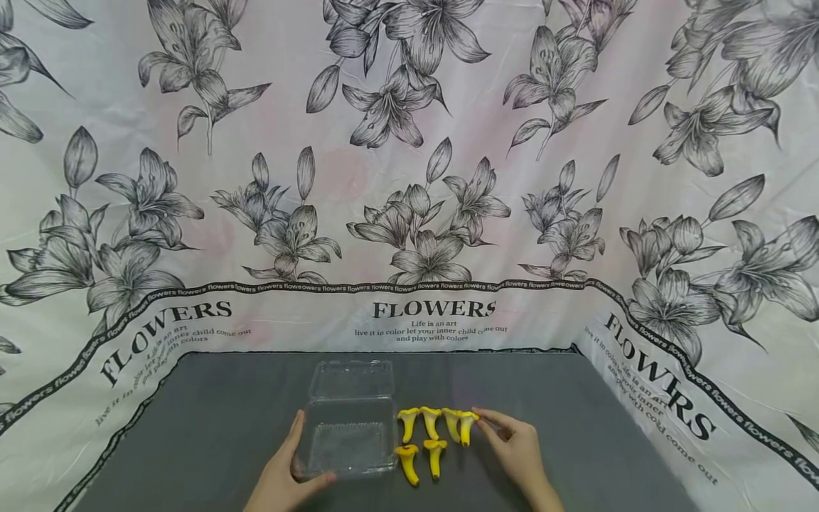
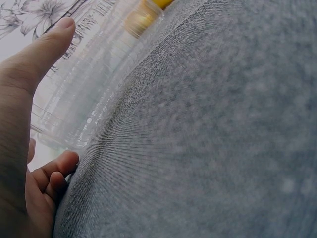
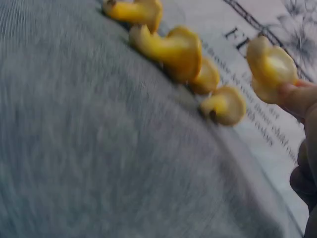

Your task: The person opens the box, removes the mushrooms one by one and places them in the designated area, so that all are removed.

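A clear plastic clamshell container (image 1: 377, 467) lies on the dark grey table, its hinged lid (image 1: 352, 380) swung back. My left hand (image 1: 281, 469) grips its near left corner, thumb along the front and fingers at the left side. The left wrist view shows that thumb (image 2: 42, 52) against the see-through wall. Between thumb and fingertips, my right hand (image 1: 521, 448) pinches a yellow chanterelle mushroom (image 3: 270, 69) by its cap, raised off the table in the right wrist view. Several similar mushrooms (image 1: 431, 422) lie in two rows right of the container.
The grey table (image 1: 614, 455) is bordered behind and at both sides by a white cloth (image 1: 435, 320) printed with lilies and lettering. Two mushrooms (image 1: 435, 459) of the front row sit close to the container's right side.
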Demonstrator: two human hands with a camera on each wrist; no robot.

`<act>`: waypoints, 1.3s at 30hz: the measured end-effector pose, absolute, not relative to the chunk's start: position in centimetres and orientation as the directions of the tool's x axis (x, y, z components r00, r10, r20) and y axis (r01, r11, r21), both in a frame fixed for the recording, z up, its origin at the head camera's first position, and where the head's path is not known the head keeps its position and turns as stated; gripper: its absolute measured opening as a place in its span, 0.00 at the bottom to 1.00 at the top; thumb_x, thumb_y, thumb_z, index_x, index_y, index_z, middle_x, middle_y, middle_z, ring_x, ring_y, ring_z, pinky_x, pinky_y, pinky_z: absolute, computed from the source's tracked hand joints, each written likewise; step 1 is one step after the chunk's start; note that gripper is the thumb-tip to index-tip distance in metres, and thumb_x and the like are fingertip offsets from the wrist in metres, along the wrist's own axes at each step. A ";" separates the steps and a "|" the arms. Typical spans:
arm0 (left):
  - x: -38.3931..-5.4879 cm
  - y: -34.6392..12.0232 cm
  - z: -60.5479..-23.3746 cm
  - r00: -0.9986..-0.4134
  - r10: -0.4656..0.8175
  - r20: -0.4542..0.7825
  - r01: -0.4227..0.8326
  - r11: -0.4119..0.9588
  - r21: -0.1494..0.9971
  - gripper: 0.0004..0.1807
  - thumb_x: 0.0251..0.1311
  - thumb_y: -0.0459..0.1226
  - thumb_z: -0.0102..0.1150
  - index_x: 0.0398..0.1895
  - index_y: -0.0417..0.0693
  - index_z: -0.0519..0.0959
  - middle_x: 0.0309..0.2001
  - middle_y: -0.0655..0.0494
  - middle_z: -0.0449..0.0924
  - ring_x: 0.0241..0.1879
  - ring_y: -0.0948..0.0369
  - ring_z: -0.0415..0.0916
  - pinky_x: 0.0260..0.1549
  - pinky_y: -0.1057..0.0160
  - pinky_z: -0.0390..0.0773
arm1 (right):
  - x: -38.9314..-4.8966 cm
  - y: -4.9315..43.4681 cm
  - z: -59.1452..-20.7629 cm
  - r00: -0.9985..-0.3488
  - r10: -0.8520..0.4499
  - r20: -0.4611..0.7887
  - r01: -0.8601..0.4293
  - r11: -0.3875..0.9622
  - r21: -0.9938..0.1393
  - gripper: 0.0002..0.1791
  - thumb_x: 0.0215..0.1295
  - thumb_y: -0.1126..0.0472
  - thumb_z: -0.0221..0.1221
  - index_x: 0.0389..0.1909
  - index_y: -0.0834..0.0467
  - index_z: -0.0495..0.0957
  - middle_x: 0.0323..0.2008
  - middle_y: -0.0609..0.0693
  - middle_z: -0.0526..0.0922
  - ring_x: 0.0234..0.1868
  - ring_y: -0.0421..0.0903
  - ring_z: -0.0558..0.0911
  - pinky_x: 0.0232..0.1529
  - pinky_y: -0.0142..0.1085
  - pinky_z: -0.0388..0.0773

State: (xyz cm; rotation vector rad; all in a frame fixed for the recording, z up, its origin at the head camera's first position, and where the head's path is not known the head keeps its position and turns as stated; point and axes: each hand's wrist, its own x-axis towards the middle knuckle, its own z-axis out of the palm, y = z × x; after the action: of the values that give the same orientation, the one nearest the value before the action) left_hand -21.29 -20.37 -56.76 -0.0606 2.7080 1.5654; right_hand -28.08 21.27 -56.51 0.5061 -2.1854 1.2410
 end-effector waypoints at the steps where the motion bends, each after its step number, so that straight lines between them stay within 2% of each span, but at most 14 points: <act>1: -21.4 -20.4 -56.7 -0.999 -0.025 -0.032 -0.040 0.500 0.865 0.73 0.50 0.56 0.83 0.89 0.52 0.41 0.80 0.40 0.58 0.24 0.62 0.61 0.25 0.65 0.70 | -28.1 21.4 -56.8 -0.776 -0.056 0.629 -0.571 0.486 -0.662 0.13 0.62 0.69 0.73 0.45 0.53 0.93 0.34 0.48 0.93 0.11 0.18 0.48 0.11 0.19 0.52; 5: -21.4 -20.4 -56.6 -0.999 -0.026 -0.036 -0.044 0.507 0.861 0.72 0.51 0.56 0.82 0.89 0.53 0.41 0.81 0.39 0.56 0.24 0.61 0.61 0.25 0.65 0.69 | -28.0 22.1 -57.6 -0.827 -0.099 0.554 -0.538 0.428 -0.726 0.12 0.64 0.68 0.73 0.45 0.52 0.93 0.36 0.48 0.93 0.11 0.19 0.49 0.11 0.20 0.54; 10: -21.4 -20.4 -56.6 -0.999 -0.036 -0.030 -0.044 0.520 0.853 0.72 0.50 0.57 0.83 0.89 0.53 0.42 0.78 0.41 0.60 0.25 0.61 0.61 0.25 0.65 0.69 | -27.9 22.6 -57.9 -0.874 -0.191 0.447 -0.486 0.365 -0.794 0.09 0.67 0.64 0.72 0.46 0.52 0.93 0.39 0.49 0.93 0.11 0.22 0.50 0.12 0.24 0.57; 15: -21.6 -20.4 -56.7 -0.999 -0.038 -0.037 -0.051 0.522 0.852 0.72 0.50 0.57 0.82 0.89 0.53 0.42 0.78 0.41 0.59 0.25 0.61 0.61 0.25 0.65 0.68 | -27.9 22.6 -58.2 -0.862 -0.248 0.442 -0.506 0.365 -0.781 0.08 0.67 0.62 0.72 0.46 0.53 0.93 0.37 0.48 0.93 0.13 0.21 0.53 0.14 0.26 0.60; 22: -21.5 -20.5 -56.7 -0.998 -0.035 -0.047 -0.058 0.526 0.848 0.71 0.52 0.56 0.82 0.89 0.51 0.41 0.78 0.41 0.59 0.25 0.61 0.60 0.26 0.65 0.68 | -28.0 22.0 -58.4 -0.841 -0.240 0.485 -0.539 0.448 -0.713 0.09 0.64 0.63 0.74 0.44 0.50 0.93 0.36 0.45 0.93 0.15 0.21 0.52 0.16 0.23 0.61; 24: -21.5 -20.5 -56.7 -0.998 -0.036 -0.044 -0.056 0.530 0.846 0.71 0.52 0.56 0.82 0.89 0.51 0.41 0.78 0.41 0.59 0.25 0.61 0.60 0.26 0.65 0.68 | -28.0 21.9 -58.4 -0.833 -0.237 0.500 -0.548 0.470 -0.692 0.10 0.64 0.64 0.74 0.44 0.49 0.93 0.37 0.44 0.93 0.17 0.19 0.60 0.19 0.22 0.67; 26: -21.5 -20.5 -56.7 -0.998 -0.037 -0.041 -0.054 0.531 0.846 0.71 0.51 0.56 0.82 0.89 0.51 0.42 0.79 0.40 0.59 0.25 0.61 0.60 0.26 0.65 0.68 | -28.0 21.8 -58.5 -0.829 -0.243 0.503 -0.553 0.488 -0.675 0.11 0.63 0.64 0.75 0.44 0.48 0.93 0.36 0.42 0.93 0.18 0.19 0.61 0.20 0.22 0.67; 29: -21.5 -20.5 -56.7 -0.999 -0.039 -0.037 -0.052 0.532 0.845 0.71 0.51 0.56 0.82 0.89 0.50 0.42 0.78 0.40 0.59 0.25 0.61 0.60 0.25 0.65 0.68 | -28.0 21.6 -58.5 -0.821 -0.265 0.505 -0.565 0.498 -0.658 0.12 0.63 0.64 0.75 0.45 0.47 0.93 0.37 0.41 0.93 0.17 0.18 0.59 0.19 0.20 0.65; 31: -21.5 -20.5 -56.8 -0.999 -0.038 -0.034 -0.049 0.529 0.847 0.71 0.51 0.55 0.82 0.89 0.49 0.42 0.78 0.39 0.59 0.25 0.61 0.60 0.25 0.65 0.68 | -28.0 21.6 -58.5 -0.824 -0.274 0.495 -0.562 0.495 -0.662 0.12 0.63 0.64 0.75 0.45 0.46 0.93 0.37 0.40 0.93 0.15 0.19 0.50 0.17 0.20 0.59; 32: -21.4 -20.5 -56.8 -0.999 -0.039 -0.034 -0.049 0.528 0.848 0.71 0.51 0.55 0.82 0.89 0.49 0.42 0.78 0.39 0.59 0.25 0.61 0.60 0.25 0.65 0.68 | -28.0 21.6 -58.6 -0.825 -0.278 0.492 -0.563 0.488 -0.667 0.12 0.63 0.65 0.75 0.45 0.47 0.92 0.38 0.40 0.93 0.16 0.19 0.49 0.17 0.19 0.58; 34: -21.4 -20.5 -56.8 -0.999 -0.037 -0.031 -0.046 0.528 0.848 0.71 0.51 0.55 0.82 0.89 0.49 0.42 0.77 0.39 0.60 0.25 0.61 0.60 0.25 0.65 0.68 | -27.9 21.6 -58.6 -0.816 -0.287 0.501 -0.575 0.477 -0.664 0.12 0.62 0.66 0.75 0.45 0.48 0.92 0.40 0.42 0.93 0.19 0.16 0.58 0.21 0.18 0.64; 39: -21.5 -20.4 -56.8 -0.999 -0.038 -0.026 -0.043 0.532 0.846 0.71 0.51 0.55 0.82 0.89 0.49 0.42 0.76 0.39 0.61 0.25 0.61 0.61 0.25 0.64 0.68 | -27.9 21.7 -58.5 -0.841 -0.291 0.455 -0.540 0.469 -0.699 0.11 0.65 0.64 0.74 0.46 0.49 0.92 0.41 0.44 0.93 0.19 0.17 0.58 0.22 0.20 0.64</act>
State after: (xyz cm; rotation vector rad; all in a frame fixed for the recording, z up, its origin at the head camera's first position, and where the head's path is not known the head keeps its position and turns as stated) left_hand -21.51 -20.44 -56.77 -0.0722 2.7450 1.5164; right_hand -27.91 21.69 -58.50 0.7105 -2.4468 1.3109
